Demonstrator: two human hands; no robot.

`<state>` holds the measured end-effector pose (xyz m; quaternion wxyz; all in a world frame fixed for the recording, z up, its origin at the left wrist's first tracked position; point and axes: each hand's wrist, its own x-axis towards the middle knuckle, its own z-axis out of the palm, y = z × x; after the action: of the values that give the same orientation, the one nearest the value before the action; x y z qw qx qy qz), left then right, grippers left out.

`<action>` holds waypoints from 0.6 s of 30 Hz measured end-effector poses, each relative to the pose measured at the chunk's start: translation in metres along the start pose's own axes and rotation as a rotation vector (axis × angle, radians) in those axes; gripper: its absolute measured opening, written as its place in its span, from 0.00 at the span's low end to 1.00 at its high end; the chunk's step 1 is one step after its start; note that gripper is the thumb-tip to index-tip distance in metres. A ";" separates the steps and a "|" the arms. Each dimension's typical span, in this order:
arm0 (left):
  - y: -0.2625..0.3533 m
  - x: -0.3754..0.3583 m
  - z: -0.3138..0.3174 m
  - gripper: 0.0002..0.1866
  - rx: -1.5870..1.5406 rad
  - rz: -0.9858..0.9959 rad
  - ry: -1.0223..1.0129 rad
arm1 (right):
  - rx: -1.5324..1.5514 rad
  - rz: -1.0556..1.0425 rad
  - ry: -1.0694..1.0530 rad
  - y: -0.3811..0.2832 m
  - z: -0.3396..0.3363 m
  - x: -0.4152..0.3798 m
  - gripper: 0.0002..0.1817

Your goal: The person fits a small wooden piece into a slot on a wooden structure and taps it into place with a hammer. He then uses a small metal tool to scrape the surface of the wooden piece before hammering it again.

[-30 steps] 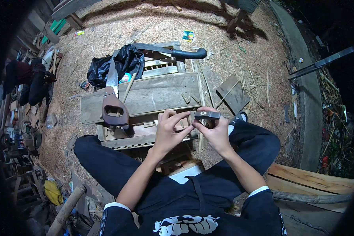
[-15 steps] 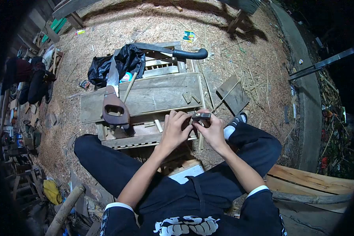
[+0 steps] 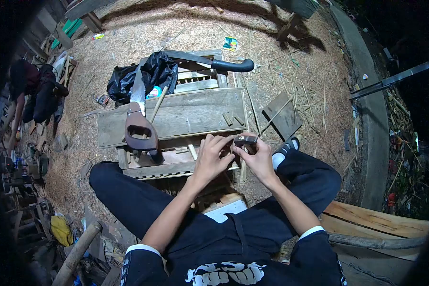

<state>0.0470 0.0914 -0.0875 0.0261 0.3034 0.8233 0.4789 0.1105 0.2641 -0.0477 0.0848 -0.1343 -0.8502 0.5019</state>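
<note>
My right hand (image 3: 258, 159) is closed round a hammer, whose dark metal head (image 3: 245, 140) shows above the fingers. Close against it, my left hand (image 3: 213, 155) has thumb and fingers pinched together at the wood's edge; what they hold is too small to make out. Both hands are over the near right corner of a slatted wooden stand (image 3: 164, 170). Across the stand lies a wide plank (image 3: 176, 117) with short wood pieces (image 3: 232, 119) on its right end. A handsaw (image 3: 140, 126) with a brown handle rests on the plank's left part, beside a thin stick (image 3: 158, 104).
Behind the plank are a black plastic bag (image 3: 159, 71) and a large blade with a black handle (image 3: 232, 65). A flat board (image 3: 282, 116) lies on the shavings to the right. Another person (image 3: 40, 93) is at the far left. Boards (image 3: 372, 219) stand by my right side.
My hands keep nearly the same place and grip. At the far left, the other person has shifted, and an arm now reaches downward. The view has moved very slightly.
</note>
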 end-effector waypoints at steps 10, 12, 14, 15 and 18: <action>0.001 0.001 0.001 0.19 -0.004 0.030 0.061 | 0.123 0.034 0.028 0.003 -0.014 -0.005 0.17; 0.001 0.001 0.001 0.17 0.050 0.054 0.061 | 0.101 0.015 0.019 -0.006 -0.018 -0.009 0.17; 0.000 0.000 0.002 0.16 0.049 0.044 0.060 | -0.048 -0.034 -0.031 -0.012 -0.021 -0.014 0.17; 0.000 0.001 0.002 0.14 0.046 0.036 0.060 | -0.047 -0.032 -0.032 -0.011 -0.020 -0.015 0.17; 0.001 0.002 0.000 0.13 0.042 0.017 0.039 | -0.155 -0.186 -0.064 -0.010 -0.019 -0.016 0.16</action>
<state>0.0464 0.0928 -0.0862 -0.0004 0.3014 0.8311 0.4674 0.1294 0.2703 -0.0301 0.0930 -0.0449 -0.8975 0.4287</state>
